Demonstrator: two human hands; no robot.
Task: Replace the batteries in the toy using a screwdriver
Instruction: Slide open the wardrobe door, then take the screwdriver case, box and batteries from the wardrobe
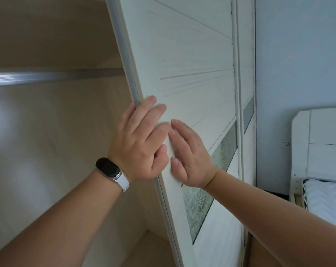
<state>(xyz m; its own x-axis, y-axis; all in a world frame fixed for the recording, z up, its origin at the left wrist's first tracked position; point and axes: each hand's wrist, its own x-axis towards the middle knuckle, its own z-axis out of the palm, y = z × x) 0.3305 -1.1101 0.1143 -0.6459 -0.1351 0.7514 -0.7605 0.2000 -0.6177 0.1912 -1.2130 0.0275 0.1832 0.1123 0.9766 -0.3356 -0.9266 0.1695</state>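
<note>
No toy, battery or screwdriver is in view. A white sliding wardrobe door point(192, 60) fills the middle of the head view. My left hand point(142, 139), with a black band on the wrist, lies on the door's left edge with its fingers straight on the panel. Just to its right, my right hand point(188, 155) presses flat against the same panel. Neither hand holds anything.
Left of the door the wardrobe stands open, with a metal hanging rail point(47, 76) and beige inner walls. A frosted glass strip point(211, 178) crosses the door lower down. A white bed headboard point(321, 143) and mattress point(329, 201) stand at the right by a pale blue wall.
</note>
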